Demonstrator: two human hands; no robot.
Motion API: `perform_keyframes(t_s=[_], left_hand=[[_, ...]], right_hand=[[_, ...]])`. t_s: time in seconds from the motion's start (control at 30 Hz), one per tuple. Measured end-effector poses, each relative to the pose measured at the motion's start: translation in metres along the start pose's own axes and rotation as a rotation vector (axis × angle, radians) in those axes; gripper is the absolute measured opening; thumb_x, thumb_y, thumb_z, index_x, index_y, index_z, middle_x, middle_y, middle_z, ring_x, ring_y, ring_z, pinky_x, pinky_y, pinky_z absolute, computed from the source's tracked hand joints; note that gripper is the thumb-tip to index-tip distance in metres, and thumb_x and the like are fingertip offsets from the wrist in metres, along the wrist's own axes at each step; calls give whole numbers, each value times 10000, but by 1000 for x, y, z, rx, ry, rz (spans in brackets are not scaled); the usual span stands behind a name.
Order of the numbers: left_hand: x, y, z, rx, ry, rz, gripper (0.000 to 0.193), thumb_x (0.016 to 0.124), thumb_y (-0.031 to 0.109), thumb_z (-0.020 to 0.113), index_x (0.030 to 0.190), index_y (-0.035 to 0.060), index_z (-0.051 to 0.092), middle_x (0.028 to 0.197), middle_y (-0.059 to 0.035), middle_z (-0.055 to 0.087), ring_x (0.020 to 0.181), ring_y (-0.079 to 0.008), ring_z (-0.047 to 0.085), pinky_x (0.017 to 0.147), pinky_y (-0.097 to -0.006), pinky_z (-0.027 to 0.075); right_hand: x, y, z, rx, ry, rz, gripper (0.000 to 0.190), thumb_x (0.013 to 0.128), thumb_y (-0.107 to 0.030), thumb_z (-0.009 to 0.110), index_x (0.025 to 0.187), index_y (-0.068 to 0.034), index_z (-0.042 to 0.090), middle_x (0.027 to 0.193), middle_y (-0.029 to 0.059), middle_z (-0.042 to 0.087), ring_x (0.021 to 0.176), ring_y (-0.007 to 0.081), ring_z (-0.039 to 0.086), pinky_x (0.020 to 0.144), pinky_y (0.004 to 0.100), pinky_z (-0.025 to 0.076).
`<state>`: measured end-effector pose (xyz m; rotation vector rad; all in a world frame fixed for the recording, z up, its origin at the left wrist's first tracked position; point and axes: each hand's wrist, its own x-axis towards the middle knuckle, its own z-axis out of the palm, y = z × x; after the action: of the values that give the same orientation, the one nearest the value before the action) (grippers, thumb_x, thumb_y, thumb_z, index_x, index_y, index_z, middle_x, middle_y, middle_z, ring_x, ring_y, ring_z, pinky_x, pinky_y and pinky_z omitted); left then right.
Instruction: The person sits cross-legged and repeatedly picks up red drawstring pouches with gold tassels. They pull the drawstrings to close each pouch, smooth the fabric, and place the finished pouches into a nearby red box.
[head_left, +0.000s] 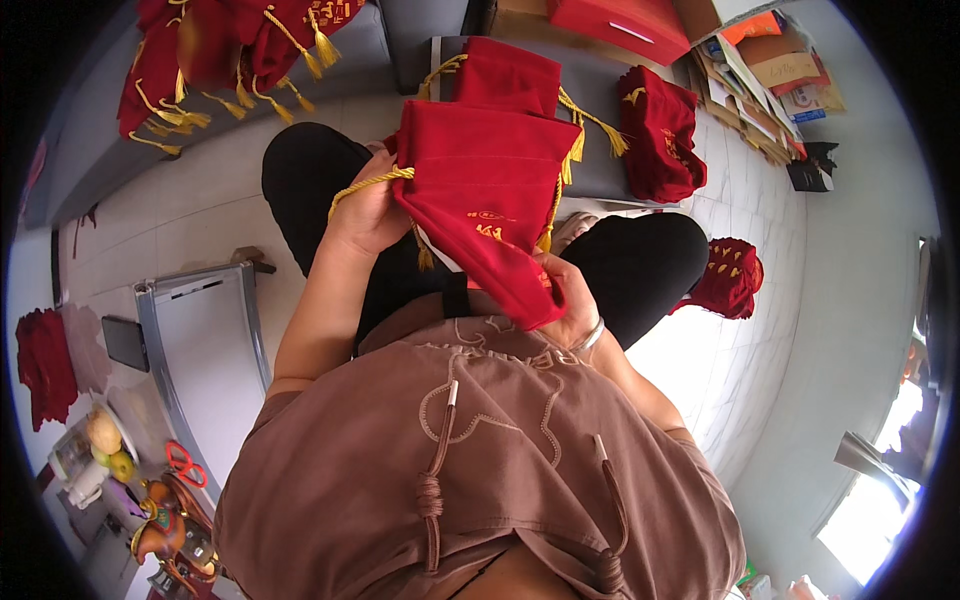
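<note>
A red cloth drawstring bag (487, 187) with yellow printing hangs between my two hands above my lap. My left hand (371, 210) grips its upper left side, where a twisted yellow cord (367, 187) comes out over the wrist. Around its lower right corner close the fingers of my right hand (574, 300), partly hidden by the cloth. Just beyond, more red cloth (510, 67) lies on a grey padded bench (592, 169), beside yellow tassels (615, 142). To its right on the bench rests a bundle of red bags (661, 135).
Red bags with yellow tassels (225, 56) are heaped on a grey sofa (360, 56). A red box (622, 30) and stacked cardboard (750, 105) stand at the far right. Another red bundle (731, 277) is past my right knee. At left are a low table (206, 322), a phone (125, 343) and red-handled scissors (185, 463).
</note>
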<state>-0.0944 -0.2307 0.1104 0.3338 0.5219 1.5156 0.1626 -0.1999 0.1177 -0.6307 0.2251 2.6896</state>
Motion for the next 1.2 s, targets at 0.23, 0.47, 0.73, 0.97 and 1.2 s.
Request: perform_keyframes(t_s=[0.23, 0.47, 0.73, 0.97, 1.2], left_hand=[[3, 2, -4, -61, 64, -29, 328, 973, 225, 504, 1244, 42, 528, 1185, -88, 621, 1048, -188, 616, 913, -342, 504], [11, 0, 15, 77, 64, -4, 305, 969, 211, 512, 1219, 40, 548, 1133, -85, 643, 995, -180, 638, 871, -335, 525], [19, 25, 32, 284, 17, 85, 307, 954, 198, 573, 1211, 30, 559, 1043, -26, 652, 884, -93, 621, 782, -244, 512], [25, 31, 43, 574, 22, 115, 312, 920, 164, 634, 1189, 13, 584, 1017, -24, 659, 846, -65, 614, 715, -218, 512], [23, 17, 47, 393, 30, 106, 234, 943, 197, 602, 1107, 29, 607, 902, 12, 648, 740, -33, 592, 639, -185, 481]], right_hand=[[-1, -8, 11, -1069, 409, -517, 354, 1009, -312, 432, 1202, -19, 479, 1119, 87, 563, 1031, 165, 552, 919, 320, 439], [26, -52, 39, -1801, 388, -1410, 357, 834, -142, 699, 1124, -12, 537, 1135, 129, 530, 1052, 271, 500, 957, 347, 377], [7, -44, 82, -1375, 4, -1208, 173, 892, -49, 649, 1021, -14, 540, 939, 3, 572, 843, 56, 500, 765, 189, 410], [7, -51, 98, -1446, -5, -1261, 172, 899, -82, 656, 1010, -25, 537, 859, -28, 562, 766, 34, 485, 718, 171, 404], [23, -50, 92, -1377, 35, -1294, 163, 895, -52, 653, 1005, -28, 535, 862, -36, 579, 781, 30, 506, 728, 171, 418]])
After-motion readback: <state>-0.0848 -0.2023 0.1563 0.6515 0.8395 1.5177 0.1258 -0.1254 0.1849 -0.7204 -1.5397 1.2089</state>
